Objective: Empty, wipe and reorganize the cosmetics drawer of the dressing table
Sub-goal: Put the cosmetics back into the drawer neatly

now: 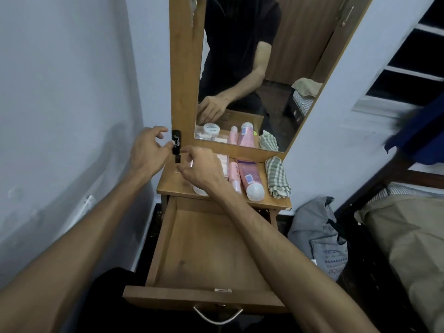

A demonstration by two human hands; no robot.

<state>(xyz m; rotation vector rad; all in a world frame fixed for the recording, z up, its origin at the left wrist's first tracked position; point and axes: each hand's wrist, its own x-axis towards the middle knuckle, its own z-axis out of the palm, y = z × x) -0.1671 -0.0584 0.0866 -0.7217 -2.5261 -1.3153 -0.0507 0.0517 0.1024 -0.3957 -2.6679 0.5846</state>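
Note:
The wooden drawer [204, 251] is pulled out below the tabletop [173, 183] and holds nothing. A black tube [176, 140] stands upright at the back left of the tabletop, against the mirror frame. My left hand [149, 150] has its fingers apart and its thumb tip touches the tube. A small black piece [177, 159] sits just under the tube, between the forefinger and thumb of my right hand [201, 170]; I cannot tell whether they grip it. Right of that hand lie a small pink bottle [234, 176], a pink tube with a white cap [249, 180] and a folded checked cloth [277, 177].
A white jar [199, 191] and a clear box [224, 164] are partly hidden under my right hand. The mirror [240, 68] rises behind the tabletop. A wall is close on the left. A grey bag [319, 236] lies on the floor at right, beside a bed [408, 236].

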